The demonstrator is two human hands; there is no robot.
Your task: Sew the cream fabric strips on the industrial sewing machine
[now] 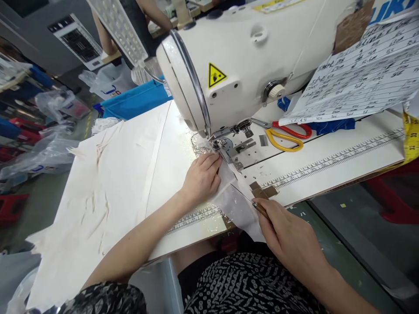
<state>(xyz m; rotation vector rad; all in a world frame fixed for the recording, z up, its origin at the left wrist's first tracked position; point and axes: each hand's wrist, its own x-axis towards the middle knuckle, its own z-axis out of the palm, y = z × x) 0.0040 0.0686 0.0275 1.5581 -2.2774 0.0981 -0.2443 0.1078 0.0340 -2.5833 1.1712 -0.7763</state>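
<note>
A piece of thin white fabric [237, 207] runs from under the presser foot of a white sewing machine [235, 56] and hangs over the table's front edge. My left hand [203, 176] presses on the fabric just in front of the needle area, fingertips bent down and drawn together; what lies under them is hidden. In my right hand [288, 231] is an awl [260, 208] with a wooden handle and a thin metal shaft. Its tip points up and left, over the fabric, close to my left hand.
Scissors [284, 136] with red and yellow handles lie right of the needle. Handwritten paper [356, 74] overhangs the machine bed. A yellow tape measure [411, 137] hangs at the right edge. White cloth [121, 174] covers the left side; a person [153, 15] is beyond.
</note>
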